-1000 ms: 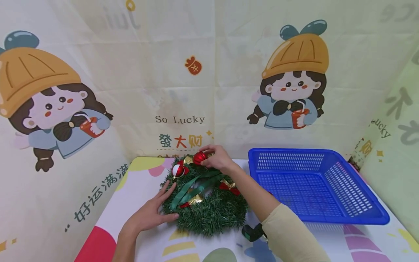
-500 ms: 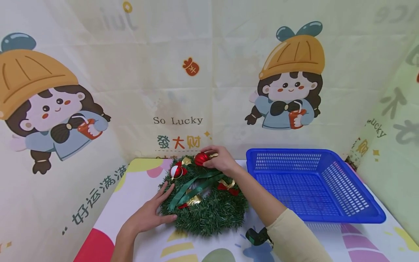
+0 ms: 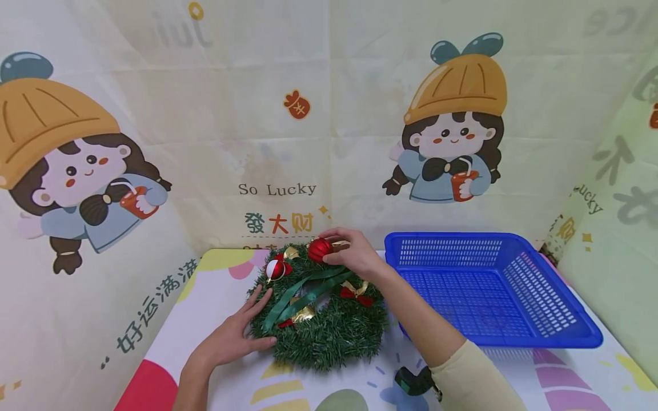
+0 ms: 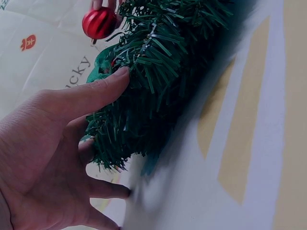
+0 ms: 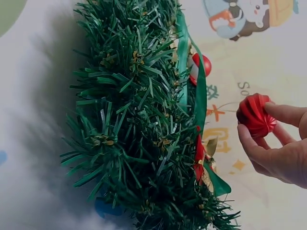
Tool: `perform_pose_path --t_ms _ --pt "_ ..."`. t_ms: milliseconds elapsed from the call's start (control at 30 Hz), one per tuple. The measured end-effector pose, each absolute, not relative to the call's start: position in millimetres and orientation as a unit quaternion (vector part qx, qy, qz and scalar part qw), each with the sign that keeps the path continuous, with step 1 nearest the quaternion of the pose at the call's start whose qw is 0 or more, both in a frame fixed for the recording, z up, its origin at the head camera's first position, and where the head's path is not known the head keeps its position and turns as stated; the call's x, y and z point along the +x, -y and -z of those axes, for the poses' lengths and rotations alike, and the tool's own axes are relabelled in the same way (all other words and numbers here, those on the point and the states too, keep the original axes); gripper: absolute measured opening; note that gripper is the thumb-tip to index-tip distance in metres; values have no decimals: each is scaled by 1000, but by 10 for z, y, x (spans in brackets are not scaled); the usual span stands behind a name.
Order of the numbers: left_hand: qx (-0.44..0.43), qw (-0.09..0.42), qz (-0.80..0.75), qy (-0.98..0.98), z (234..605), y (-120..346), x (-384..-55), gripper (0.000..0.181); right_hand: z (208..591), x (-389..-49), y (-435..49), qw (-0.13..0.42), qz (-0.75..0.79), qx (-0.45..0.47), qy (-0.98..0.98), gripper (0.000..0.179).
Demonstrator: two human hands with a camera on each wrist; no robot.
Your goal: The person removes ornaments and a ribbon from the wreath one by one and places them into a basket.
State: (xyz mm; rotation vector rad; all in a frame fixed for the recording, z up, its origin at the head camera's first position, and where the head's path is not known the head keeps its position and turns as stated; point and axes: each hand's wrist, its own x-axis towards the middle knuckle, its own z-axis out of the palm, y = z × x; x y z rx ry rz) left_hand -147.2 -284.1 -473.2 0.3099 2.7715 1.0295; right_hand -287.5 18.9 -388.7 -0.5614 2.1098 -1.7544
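A green Christmas wreath (image 3: 329, 337) lies on the table, trimmed with green ribbon (image 3: 308, 299), a red-and-gold bow (image 3: 357, 294) and a red-and-white bauble (image 3: 276, 269). My right hand (image 3: 357, 257) pinches a ridged red bauble (image 3: 320, 250) over the wreath's far side. In the right wrist view, thumb and fingers close round this bauble (image 5: 256, 115), apart from the greenery. At the wreath's left edge, my left hand (image 3: 231, 337) lies with fingers spread. Its thumb (image 4: 103, 93) touches the sprigs in the left wrist view, while its lower fingers reach the tabletop.
To the right stands a blue plastic basket (image 3: 576, 339) with perforated walls. A small black device (image 3: 413, 381) shows beside the right sleeve (image 3: 478, 377). Printed cloth walls (image 3: 288, 57) rise behind and at both sides of the patterned table (image 3: 226, 388).
My right hand and the red bauble have shifted slightly right against the wreath, and the bauble shows more fully. The left hand has stayed at the wreath's left edge.
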Motion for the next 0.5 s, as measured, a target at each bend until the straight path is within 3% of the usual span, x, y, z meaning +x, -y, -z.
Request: perform_pose_path --t_ms 500 --pt "107 83 -346 -928 4718 2831 -1447 102 3860 -2686 -460 154 634 -207 -729 53"
